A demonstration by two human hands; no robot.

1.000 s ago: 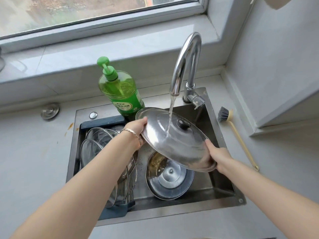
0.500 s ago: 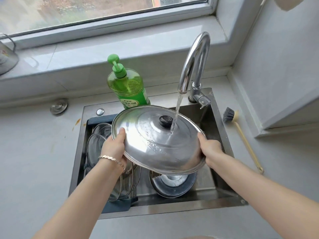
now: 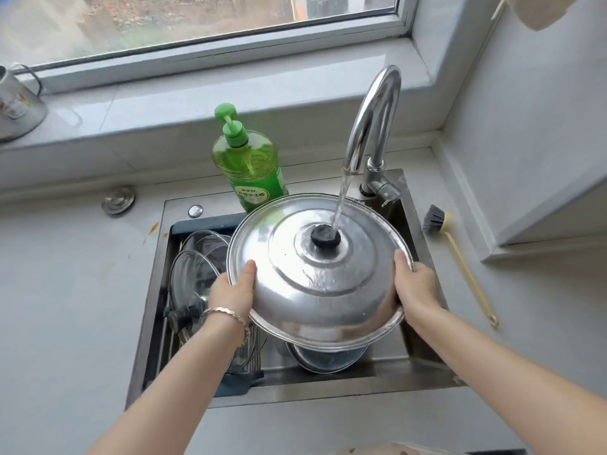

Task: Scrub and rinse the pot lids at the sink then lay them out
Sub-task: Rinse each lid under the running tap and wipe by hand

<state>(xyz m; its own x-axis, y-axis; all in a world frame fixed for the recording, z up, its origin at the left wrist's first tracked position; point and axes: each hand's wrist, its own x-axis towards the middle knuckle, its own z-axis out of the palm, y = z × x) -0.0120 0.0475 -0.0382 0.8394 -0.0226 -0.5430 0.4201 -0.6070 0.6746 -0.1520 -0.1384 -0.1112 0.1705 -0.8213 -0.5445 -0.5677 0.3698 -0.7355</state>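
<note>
A large domed steel lid [image 3: 315, 277] with a black knob is held over the sink [image 3: 157, 290], top side up and tilted toward me. My left hand [image 3: 235, 292] grips its left rim and my right hand [image 3: 412, 284] grips its right rim. Water runs from the curved tap [image 3: 371, 126] onto the lid right beside the knob. Several glass lids [image 3: 193, 274] stand on edge in a rack in the sink's left part. Another steel lid [image 3: 325, 359] lies in the basin under the held one, mostly hidden.
A green pump bottle of dish soap [image 3: 249, 165] stands behind the sink. A dish brush [image 3: 456, 251] with a pale handle lies on the counter at the right. A metal can [image 3: 18, 103] sits on the window sill at far left. A round metal fitting [image 3: 118, 200] sits on the left counter.
The steel lid has turned from steeply tilted to nearly facing me, dome up. My hands have shifted along its rim to the left and right sides. The water now lands by the knob.
</note>
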